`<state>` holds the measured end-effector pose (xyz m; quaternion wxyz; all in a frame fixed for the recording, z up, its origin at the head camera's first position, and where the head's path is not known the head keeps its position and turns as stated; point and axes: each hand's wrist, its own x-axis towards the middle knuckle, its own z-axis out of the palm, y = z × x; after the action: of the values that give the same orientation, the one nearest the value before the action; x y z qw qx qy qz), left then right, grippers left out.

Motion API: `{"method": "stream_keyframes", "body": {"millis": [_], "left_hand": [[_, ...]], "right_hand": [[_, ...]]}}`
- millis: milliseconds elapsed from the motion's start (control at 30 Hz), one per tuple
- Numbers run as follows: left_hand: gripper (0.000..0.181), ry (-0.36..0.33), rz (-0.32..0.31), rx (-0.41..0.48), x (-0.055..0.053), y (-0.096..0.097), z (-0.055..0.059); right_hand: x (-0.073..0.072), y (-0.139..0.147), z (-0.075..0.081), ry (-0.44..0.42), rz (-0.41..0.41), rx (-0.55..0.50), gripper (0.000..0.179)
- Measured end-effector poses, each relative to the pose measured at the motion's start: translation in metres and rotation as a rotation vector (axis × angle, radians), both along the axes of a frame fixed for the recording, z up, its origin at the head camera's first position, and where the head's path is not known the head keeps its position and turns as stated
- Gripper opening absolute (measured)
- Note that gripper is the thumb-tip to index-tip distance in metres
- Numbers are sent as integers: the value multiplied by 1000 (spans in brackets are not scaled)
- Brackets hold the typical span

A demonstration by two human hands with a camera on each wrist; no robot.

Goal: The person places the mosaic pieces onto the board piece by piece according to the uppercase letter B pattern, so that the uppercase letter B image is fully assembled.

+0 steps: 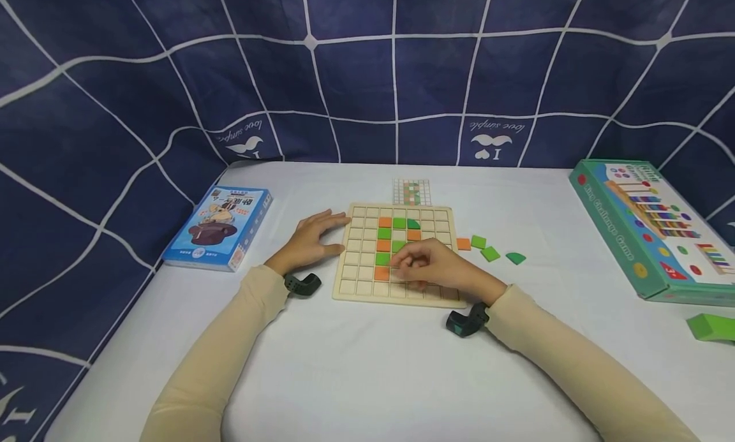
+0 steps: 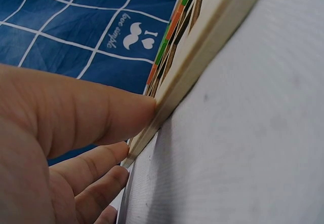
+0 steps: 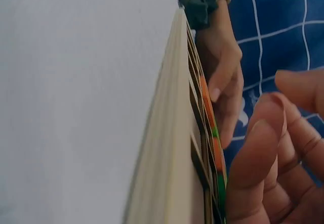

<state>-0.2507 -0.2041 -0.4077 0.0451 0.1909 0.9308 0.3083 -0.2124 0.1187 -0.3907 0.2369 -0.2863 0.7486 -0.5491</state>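
Left hand (image 1: 310,241) is lying flat, fingers straight, bracing the left edge of the grid board (image 1: 396,295) mid-worktop (image 1: 367,365). Right hand (image 1: 436,266) is hovering over the board's middle cells, fingertips bunched — can't tell if it's pinching a tile. Risk: its wrist is resting over the lower rows — a drag could be knocking the seated orange tile (image 1: 381,273) loose. 3 green spares (image 1: 490,253) are lying just right of the board.

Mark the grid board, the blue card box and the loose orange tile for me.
grid board (image 1: 359,287): head view, bare front-left corner.
blue card box (image 1: 220,228): head view, middle of lid.
loose orange tile (image 1: 463,243): head view, tile centre.
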Motion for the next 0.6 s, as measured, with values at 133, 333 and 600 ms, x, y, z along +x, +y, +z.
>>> {"method": "stream_keyframes", "body": {"millis": [133, 333, 600], "left_hand": [[67, -1, -4, 1, 1, 0, -1], [67, -6, -2, 6, 1, 0, -2], [67, -1, -1, 8, 1, 0, 0]], "right_hand": [[-4, 14, 0, -4, -6, -23, 25], [-11, 42, 0, 55, -12, -77, 26], [-19, 86, -3, 124, -44, -99, 27]]}}
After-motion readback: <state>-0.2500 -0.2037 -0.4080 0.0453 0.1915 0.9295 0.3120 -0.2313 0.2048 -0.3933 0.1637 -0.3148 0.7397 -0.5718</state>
